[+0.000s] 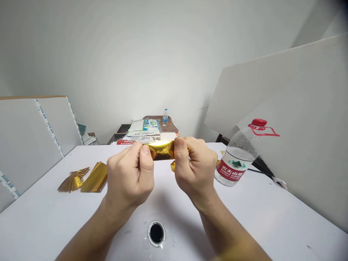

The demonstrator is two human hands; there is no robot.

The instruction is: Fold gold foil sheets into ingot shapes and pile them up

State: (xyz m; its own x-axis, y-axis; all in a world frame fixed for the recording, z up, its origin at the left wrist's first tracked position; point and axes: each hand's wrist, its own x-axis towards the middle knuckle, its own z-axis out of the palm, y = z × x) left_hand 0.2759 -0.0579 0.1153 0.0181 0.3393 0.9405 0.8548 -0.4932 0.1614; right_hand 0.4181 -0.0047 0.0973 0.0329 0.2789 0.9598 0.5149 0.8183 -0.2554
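Forearms [89, 229]: 7 and 5 o'clock.
Left hand [129, 171]: pinches gold foil [163, 151], 9 o'clock end.
Right hand [195, 167]: pinches 3 o'clock end.
Foil: I judge light, slippery, easily creased; hold ends.

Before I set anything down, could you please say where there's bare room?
Bare tabletop lies nearer than the Nongfu Spring bottle, outside the right forearm, and nearer than the gold foil sheets, outside the left forearm. Farther back, packets crowd together.

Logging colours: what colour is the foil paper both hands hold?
Shiny gold foil paper; head view.
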